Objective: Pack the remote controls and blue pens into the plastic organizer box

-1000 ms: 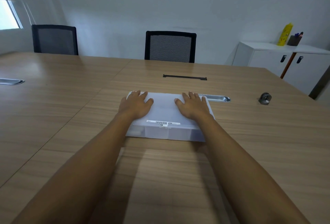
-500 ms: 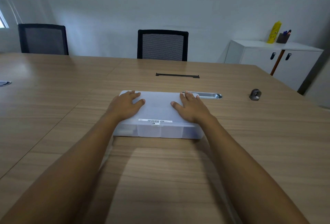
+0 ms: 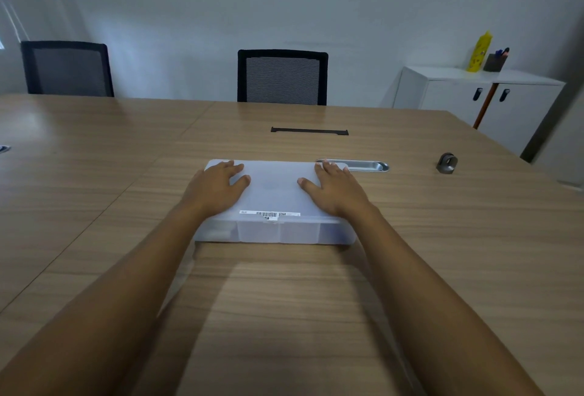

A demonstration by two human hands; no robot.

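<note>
A translucent white plastic organizer box lies flat on the wooden table with its lid closed and a barcode label near its front edge. My left hand rests palm down on the lid's left side, fingers spread. My right hand rests palm down on the lid's right side, fingers spread too. Neither hand grips anything. Faint shapes show through the box's front wall, but I cannot make out remote controls or pens.
A metal cable tray sits in the table just behind the box's right end. A small dark metal object stands to the right. Two black chairs face the far edge. A white cabinet stands at the right.
Both hands stay flat on the lid. My view has shifted a little, so the box and hands sit slightly lower and further left in the frame.
</note>
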